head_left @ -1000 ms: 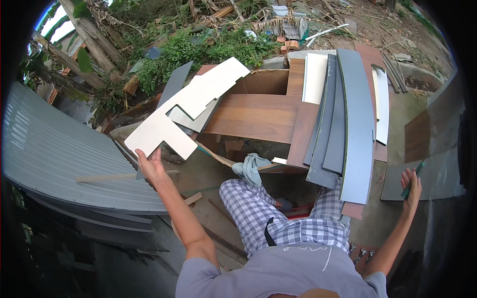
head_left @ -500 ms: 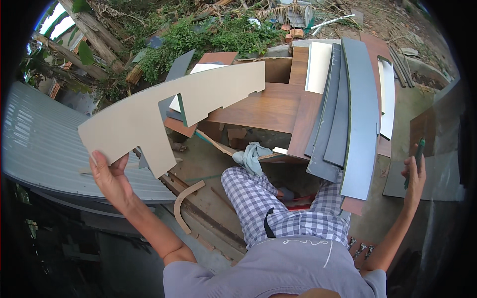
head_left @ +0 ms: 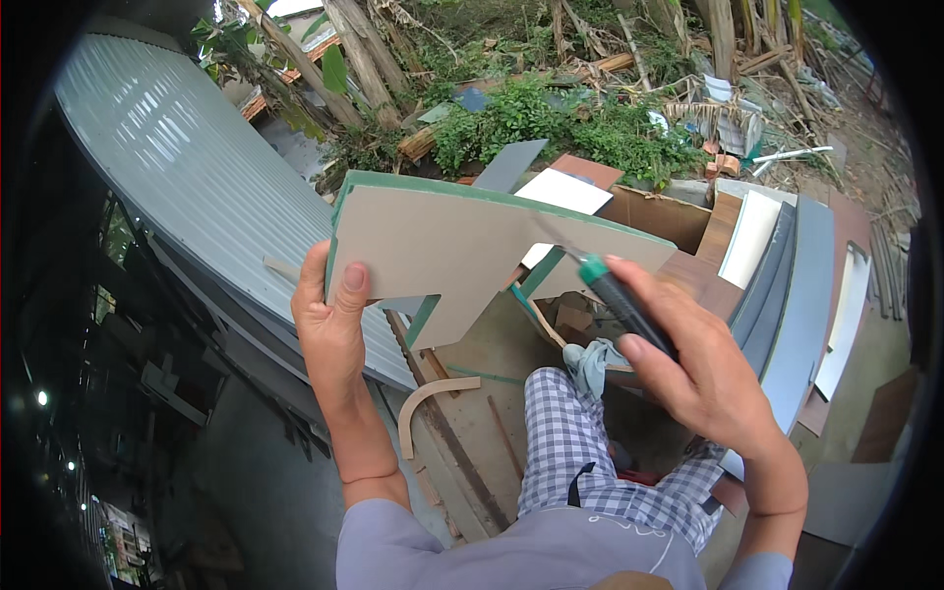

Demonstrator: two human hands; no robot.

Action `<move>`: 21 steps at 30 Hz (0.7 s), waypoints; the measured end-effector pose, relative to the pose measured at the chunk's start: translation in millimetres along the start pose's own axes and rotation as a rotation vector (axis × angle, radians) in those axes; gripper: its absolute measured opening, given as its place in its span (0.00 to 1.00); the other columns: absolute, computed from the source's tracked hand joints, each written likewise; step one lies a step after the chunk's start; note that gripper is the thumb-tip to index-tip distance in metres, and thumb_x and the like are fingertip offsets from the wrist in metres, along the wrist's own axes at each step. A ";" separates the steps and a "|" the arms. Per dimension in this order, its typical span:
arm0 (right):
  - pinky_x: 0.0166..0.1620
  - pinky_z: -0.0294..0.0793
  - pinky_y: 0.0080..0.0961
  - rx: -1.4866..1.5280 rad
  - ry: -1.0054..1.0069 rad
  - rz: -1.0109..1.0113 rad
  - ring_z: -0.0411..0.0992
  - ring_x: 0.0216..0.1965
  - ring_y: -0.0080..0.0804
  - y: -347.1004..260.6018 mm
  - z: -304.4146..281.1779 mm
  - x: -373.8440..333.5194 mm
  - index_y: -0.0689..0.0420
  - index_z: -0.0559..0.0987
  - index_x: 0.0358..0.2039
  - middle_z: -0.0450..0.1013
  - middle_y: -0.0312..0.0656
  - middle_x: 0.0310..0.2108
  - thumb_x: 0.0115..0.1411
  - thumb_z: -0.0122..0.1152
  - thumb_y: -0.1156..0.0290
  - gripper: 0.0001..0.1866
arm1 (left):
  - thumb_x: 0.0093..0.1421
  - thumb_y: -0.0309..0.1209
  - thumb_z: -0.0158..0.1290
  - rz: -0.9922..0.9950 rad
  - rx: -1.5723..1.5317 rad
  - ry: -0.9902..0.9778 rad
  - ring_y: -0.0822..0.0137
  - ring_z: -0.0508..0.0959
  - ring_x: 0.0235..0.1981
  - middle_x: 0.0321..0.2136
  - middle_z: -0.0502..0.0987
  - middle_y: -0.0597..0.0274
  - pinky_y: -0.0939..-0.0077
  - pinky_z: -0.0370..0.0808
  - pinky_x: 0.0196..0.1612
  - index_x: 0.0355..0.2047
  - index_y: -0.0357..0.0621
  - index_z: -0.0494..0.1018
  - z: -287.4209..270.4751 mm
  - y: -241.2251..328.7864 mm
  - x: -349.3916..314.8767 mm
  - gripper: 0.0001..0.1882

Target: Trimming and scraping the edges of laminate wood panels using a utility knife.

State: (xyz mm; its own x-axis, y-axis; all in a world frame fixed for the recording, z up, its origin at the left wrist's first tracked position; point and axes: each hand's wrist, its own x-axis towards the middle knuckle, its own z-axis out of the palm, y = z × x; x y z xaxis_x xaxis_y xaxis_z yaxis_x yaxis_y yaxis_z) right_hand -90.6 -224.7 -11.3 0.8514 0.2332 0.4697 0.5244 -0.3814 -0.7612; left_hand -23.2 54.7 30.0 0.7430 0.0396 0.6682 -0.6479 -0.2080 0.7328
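My left hand (head_left: 332, 320) pinches the left end of a beige board (head_left: 423, 241), thumb on its face. The board has green edges, a slightly curved top and rectangular notches along its lower side. My right hand (head_left: 703, 364) is wrapped round a hand tool (head_left: 629, 307) with a black and green handle and a thin metal shaft, like a screwdriver. The shaft points at the board's face near the middle notch; its tip is blurred, and I cannot tell whether it touches. Part of the board's right side is hidden behind the tool and hand.
A pale blue cloth (head_left: 590, 366) hangs by my checked trousers. Several grey-blue panels (head_left: 801, 295) lean at the right, beside brown boards and an open box (head_left: 661, 218). A corrugated metal sheet (head_left: 211, 177) stretches along the left. A curved strip (head_left: 411, 418) lies on the floor.
The board has come in closer, tilting so its green top edge shows. My right hand has swung in from the far right with the tool to the board. My view has turned left.
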 end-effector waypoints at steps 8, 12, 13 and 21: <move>0.41 0.69 0.32 0.102 -0.019 -0.306 0.71 0.37 0.44 -30.8 14.5 39.0 0.58 0.60 0.57 0.71 0.52 0.36 0.57 0.51 0.71 0.27 | 0.55 0.38 0.57 0.010 -0.021 -0.030 0.77 0.70 0.32 0.29 0.73 0.66 0.83 0.68 0.38 0.39 0.38 0.70 -7.4 2.0 -19.5 0.18; 0.37 0.69 0.32 0.125 -0.094 -0.174 0.71 0.32 0.41 -22.8 24.0 38.6 0.57 0.60 0.57 0.70 0.49 0.31 0.56 0.53 0.71 0.28 | 0.56 0.43 0.53 0.031 0.063 -0.014 0.68 0.72 0.42 0.42 0.70 0.57 0.73 0.71 0.43 0.50 0.35 0.63 -21.9 -15.5 -19.9 0.28; 0.36 0.70 0.32 0.123 -0.106 -0.173 0.71 0.32 0.41 -20.5 24.6 37.9 0.56 0.60 0.57 0.70 0.48 0.30 0.55 0.54 0.71 0.28 | 0.56 0.43 0.53 0.049 0.056 0.003 0.66 0.72 0.44 0.44 0.70 0.56 0.72 0.71 0.44 0.51 0.35 0.62 -21.8 -19.1 -19.2 0.30; 0.19 0.72 0.31 0.005 0.111 -0.309 0.71 0.18 0.41 -6.3 44.4 37.9 0.61 0.64 0.50 0.67 0.48 0.23 0.53 0.57 0.67 0.25 | 0.52 0.47 0.56 0.046 0.031 0.036 0.67 0.70 0.44 0.42 0.70 0.59 0.71 0.65 0.49 0.49 0.34 0.63 -30.6 -20.7 -21.7 0.33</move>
State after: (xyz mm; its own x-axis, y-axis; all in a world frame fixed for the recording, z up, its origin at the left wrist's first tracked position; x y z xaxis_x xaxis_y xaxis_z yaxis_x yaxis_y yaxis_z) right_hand -61.5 -173.7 -8.6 0.6468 0.2378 0.7246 0.7581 -0.3036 -0.5771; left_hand -31.1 88.0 4.2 0.7056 0.0643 0.7057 -0.6755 -0.2402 0.6972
